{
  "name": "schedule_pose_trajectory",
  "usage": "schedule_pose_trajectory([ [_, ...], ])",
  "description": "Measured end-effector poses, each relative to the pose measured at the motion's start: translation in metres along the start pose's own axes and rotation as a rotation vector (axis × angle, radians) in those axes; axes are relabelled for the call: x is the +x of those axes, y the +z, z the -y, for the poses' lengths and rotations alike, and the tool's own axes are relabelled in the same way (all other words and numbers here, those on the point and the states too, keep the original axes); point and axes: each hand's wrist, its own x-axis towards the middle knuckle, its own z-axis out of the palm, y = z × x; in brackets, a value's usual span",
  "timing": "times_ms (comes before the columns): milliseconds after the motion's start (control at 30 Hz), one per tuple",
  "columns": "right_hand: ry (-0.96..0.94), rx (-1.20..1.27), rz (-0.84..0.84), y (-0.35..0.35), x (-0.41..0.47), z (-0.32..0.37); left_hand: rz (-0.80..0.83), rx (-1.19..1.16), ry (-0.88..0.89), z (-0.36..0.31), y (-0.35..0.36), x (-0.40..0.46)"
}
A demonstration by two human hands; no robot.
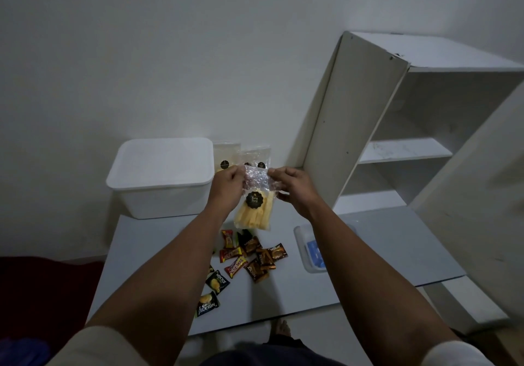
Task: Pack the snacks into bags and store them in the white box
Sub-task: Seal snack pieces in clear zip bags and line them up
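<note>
While both hands hold clear bag (254, 195) of yellow sticks above table (382, 241): left hand (226, 187), right hand (295, 188) pinching top corners. Step looks like sealing. Next: carry to white box (161, 175), far left, lid on, needs opening. Loose snacks (249, 255) near. Shelf unit (411, 127) right, white wall.

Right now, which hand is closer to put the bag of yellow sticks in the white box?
Probably the left hand. Both hands pinch the top of the bag of yellow sticks, but the white box sits on the left, right beside the left hand; the right hand would have to cross over.
</note>
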Motion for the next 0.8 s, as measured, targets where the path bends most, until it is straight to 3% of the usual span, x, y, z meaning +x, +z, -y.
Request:
schedule_pose_trajectory([
  [300,-0.078,-0.139,-0.017,0.012,0.003,-0.001,0.034,-0.124,-0.043,0.003,-0.005,-0.001],
  [800,-0.084,-0.136,0.02,0.022,-0.003,0.001,0.018,-0.037,0.009,0.003,-0.012,-0.002],
])
